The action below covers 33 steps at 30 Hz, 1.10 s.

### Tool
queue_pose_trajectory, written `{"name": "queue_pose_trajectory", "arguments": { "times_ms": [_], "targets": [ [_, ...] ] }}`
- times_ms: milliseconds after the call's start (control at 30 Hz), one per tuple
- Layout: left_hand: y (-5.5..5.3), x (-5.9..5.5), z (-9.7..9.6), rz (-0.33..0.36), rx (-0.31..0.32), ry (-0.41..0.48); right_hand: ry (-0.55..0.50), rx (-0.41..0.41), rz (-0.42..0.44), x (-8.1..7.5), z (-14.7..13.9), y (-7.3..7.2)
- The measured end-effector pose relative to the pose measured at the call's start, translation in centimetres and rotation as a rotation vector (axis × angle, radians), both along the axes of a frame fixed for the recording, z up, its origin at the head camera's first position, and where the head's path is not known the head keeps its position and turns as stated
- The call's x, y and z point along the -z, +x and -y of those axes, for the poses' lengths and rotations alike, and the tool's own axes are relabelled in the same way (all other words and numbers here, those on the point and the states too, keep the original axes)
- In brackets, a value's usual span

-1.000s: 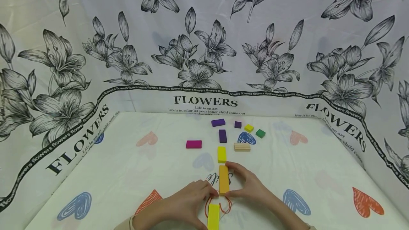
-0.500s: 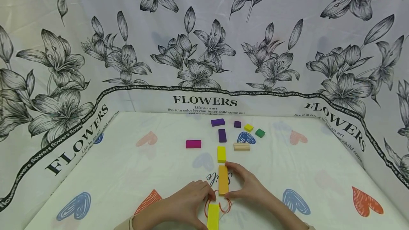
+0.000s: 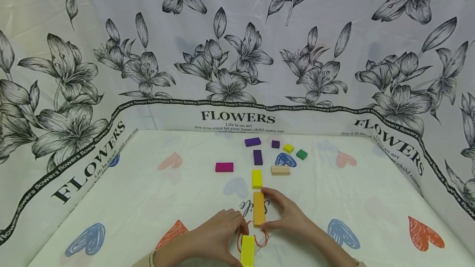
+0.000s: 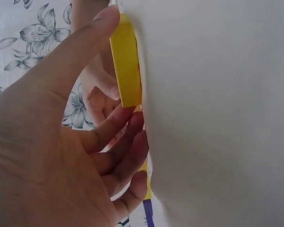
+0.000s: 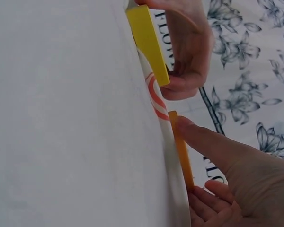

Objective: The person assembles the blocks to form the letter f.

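At the front middle of the table, my left hand (image 3: 219,234) pinches a yellow block (image 3: 248,250) lengthwise, thumb at the near end and index finger at the far end. The left wrist view shows the same yellow block (image 4: 126,64) between thumb and fingertips. Just beyond it, my right hand (image 3: 289,213) holds an orange block (image 3: 259,209) by its ends. In the right wrist view the thumb touches one end of the orange block (image 5: 182,153) and the fingers the other. A gap separates the two held blocks. Another yellow block (image 3: 257,179) lies close past the orange one.
Farther back lie a dark purple block (image 3: 257,157), a purple block (image 3: 252,141), a magenta block (image 3: 224,167) and a ridged wooden block (image 3: 280,170). Small purple (image 3: 275,144), yellow and green cubes (image 3: 302,154) sit at the back right. A flower-printed cloth (image 3: 230,65) hangs behind.
My left index finger has drawn back toward the near yellow block and now touches its far end. The right hand and orange block have barely moved.
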<state>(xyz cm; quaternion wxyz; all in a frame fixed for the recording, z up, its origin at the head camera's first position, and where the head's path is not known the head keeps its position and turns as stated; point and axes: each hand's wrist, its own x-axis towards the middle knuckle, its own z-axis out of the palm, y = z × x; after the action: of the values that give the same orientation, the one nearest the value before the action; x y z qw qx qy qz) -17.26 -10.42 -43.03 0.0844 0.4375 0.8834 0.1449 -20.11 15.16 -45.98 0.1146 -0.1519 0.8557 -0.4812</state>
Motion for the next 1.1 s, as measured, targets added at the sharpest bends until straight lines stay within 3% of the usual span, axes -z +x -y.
{"name": "queue_pose_trajectory", "arguments": {
  "times_ms": [400, 700, 1100],
  "targets": [
    [0.3, 0.6, 0.7, 0.088, -0.028, 0.104, -0.053, -0.012, 0.032, -0.1, 0.0, -0.3],
    [0.5, 0.9, 0.8, 0.177, -0.104, 0.111, -0.069, 0.002, 0.054, -0.3, -0.1, -0.3],
    [0.5, 1.5, 0.4, 0.187, -0.121, 0.249, -0.146, 0.010, 0.094, -0.5, -0.3, -0.6]
  ]
}}
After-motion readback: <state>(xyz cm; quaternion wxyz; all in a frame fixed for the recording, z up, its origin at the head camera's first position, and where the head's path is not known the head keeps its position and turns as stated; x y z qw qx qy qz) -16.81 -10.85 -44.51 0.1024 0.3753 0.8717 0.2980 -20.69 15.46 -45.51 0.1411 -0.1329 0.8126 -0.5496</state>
